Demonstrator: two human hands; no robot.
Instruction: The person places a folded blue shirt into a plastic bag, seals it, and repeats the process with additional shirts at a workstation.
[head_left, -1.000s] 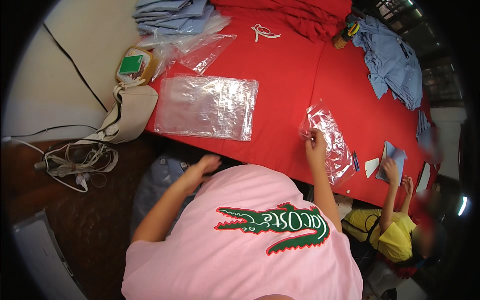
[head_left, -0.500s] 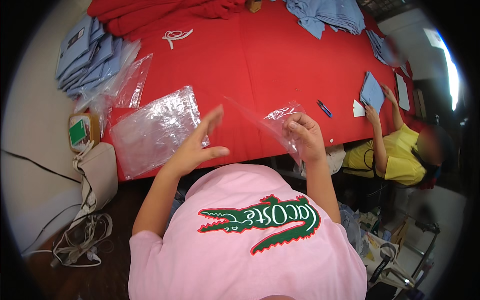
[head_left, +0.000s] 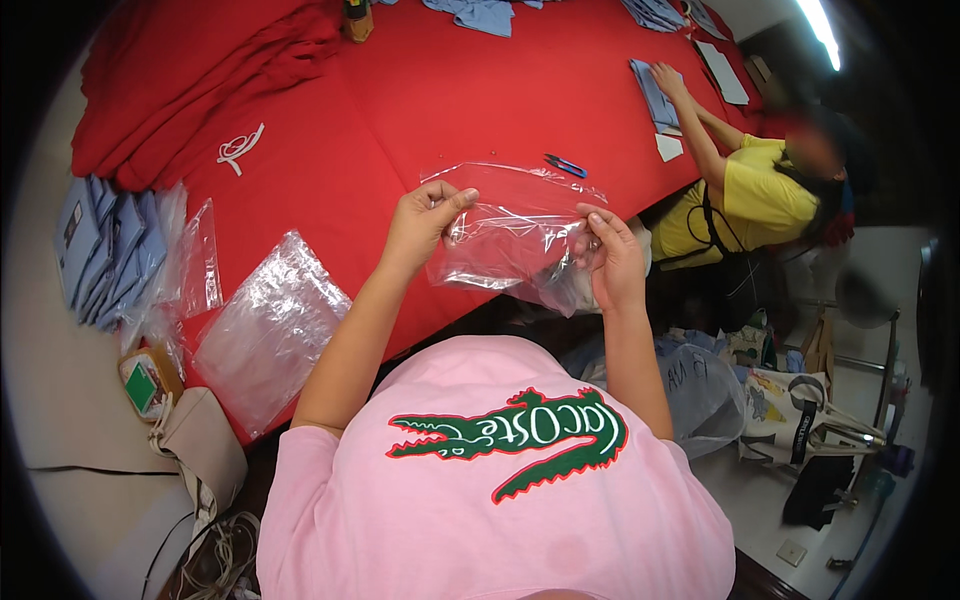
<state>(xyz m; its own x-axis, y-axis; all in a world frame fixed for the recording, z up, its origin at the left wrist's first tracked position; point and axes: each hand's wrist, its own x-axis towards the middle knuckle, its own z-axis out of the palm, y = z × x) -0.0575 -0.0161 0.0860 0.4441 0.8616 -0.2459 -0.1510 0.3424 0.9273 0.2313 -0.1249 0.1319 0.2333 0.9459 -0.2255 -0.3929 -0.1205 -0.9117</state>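
Since the earlier frame the left hand point(head_left: 418, 222) has come up off the table and now pinches the clear plastic bag point(head_left: 510, 235) w/ the right hand point(head_left: 612, 262). Bag is stretched betw. both sets of fingers, over the edge of the red table point(head_left: 400, 110). Left of left fingers: stack of clear bags point(head_left: 265, 330), blue garments point(head_left: 100, 250). Beyond right fingers: blue snips point(head_left: 566, 165), a co-worker's hand point(head_left: 668, 80).

Bright; ceiling glare; fisheye-bent edges
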